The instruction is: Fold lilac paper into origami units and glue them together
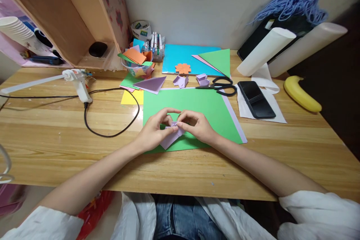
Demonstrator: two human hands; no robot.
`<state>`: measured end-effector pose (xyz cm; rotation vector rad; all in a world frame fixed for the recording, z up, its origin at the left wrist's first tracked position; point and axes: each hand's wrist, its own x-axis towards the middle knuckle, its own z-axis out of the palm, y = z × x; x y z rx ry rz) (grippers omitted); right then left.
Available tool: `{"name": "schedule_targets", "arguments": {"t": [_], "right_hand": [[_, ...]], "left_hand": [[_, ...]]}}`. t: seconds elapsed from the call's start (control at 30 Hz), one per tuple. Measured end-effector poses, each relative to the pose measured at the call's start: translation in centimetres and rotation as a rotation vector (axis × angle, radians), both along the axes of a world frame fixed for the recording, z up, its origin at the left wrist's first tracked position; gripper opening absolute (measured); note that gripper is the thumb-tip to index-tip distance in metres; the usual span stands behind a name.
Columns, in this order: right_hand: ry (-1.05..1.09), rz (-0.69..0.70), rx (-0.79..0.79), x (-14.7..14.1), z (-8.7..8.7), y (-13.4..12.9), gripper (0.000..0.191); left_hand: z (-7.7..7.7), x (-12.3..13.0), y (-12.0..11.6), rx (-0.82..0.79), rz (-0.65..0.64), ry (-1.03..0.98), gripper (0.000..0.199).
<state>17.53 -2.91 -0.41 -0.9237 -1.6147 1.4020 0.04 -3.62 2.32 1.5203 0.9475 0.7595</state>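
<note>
A folded piece of purple paper (170,141) is held up above the green sheet (209,114), one pointed corner hanging toward me. My left hand (155,127) pinches its left side between thumb and fingers. My right hand (198,125) grips the upper right edge with thumb and forefinger. The fingers partly cover the folds at the top. Beyond the hands stand two folded purple paper pieces, one (180,81) left of the other (202,79). Behind them an orange paper flower (182,68) rests on a blue sheet (176,54).
Black-handled scissors (225,85) lie at the green sheet's far edge. A glue gun (80,86) with its looped cord stands at left. Paper scraps fill a clear tub (137,69). To the right are a phone (256,99), a paper roll (266,50) and a banana (302,93).
</note>
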Motion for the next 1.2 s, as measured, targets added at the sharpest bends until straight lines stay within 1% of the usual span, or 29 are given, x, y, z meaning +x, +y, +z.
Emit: {"name": "schedule_targets", "arguments": {"t": [0.2, 0.33, 0.43, 0.5, 0.63, 0.7, 0.8, 1.03, 1.2], "right_hand": [[0.019, 0.015, -0.062, -0.04, 0.28, 0.21, 0.019], [0.002, 0.024, -0.1, -0.08, 0.42, 0.27, 0.02], [0.001, -0.006, -0.095, -0.16, 0.28, 0.18, 0.019], [0.005, -0.044, -0.084, -0.2, 0.18, 0.12, 0.019], [0.007, -0.134, -0.003, -0.16, 0.22, 0.02, 0.018], [-0.026, -0.13, 0.041, -0.13, 0.34, -0.05, 0.017], [-0.088, -0.102, 0.066, -0.13, 0.5, -0.19, 0.019], [-0.074, -0.152, 0.067, -0.07, 0.33, -0.29, 0.018], [-0.101, -0.202, 0.09, 0.02, 0.42, -0.26, 0.012]], "left_hand": [[0.12, -0.23, 0.14, 0.004, 0.011, 0.005, 0.037], [0.03, -0.33, 0.28, 0.009, 0.087, 0.009, 0.035], [-0.19, -0.24, 0.34, 0.008, 0.135, -0.007, 0.036], [-0.35, -0.12, 0.33, -0.004, 0.145, -0.016, 0.036], [-0.53, 0.16, 0.14, -0.028, 0.127, -0.03, 0.038], [-0.53, 0.24, 0.03, -0.014, 0.124, -0.008, 0.032], [-0.48, 0.23, -0.03, 0.008, 0.128, 0.046, 0.021], [-0.17, -0.01, 0.19, 0.072, 0.154, 0.096, 0.023], [0.04, 0.03, -0.08, 0.134, 0.068, 0.176, 0.021]]}}
